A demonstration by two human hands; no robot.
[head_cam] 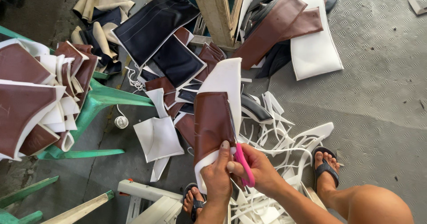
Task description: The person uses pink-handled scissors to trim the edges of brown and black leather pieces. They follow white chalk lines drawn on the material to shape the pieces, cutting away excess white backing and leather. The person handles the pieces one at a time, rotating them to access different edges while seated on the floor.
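Brown leather panel [213, 124], backed with white foam, was what we held up in front of us, its long axis running away from us, the lower end at our hands and the far white end pointing toward the wooden post [216, 10]. It hung above the floor [382, 95], nearer to us than the post. Our left hand [217, 177] was clamped on the panel's lower edge, thumb laid up on the brown face. Our right hand [260, 170] was closed around the pink-handled scissors [242, 162], whose blades ran up along the panel's right edge, just where brown met white. Toward us from the post and right of the panel lay a tangle of white foam strips [284, 139] on the floor, between our two sandalled feet. Left of the post sat a dark navy panel [153, 24], and further left a green plastic chair [102, 99] carried a stack of brown and white pieces.
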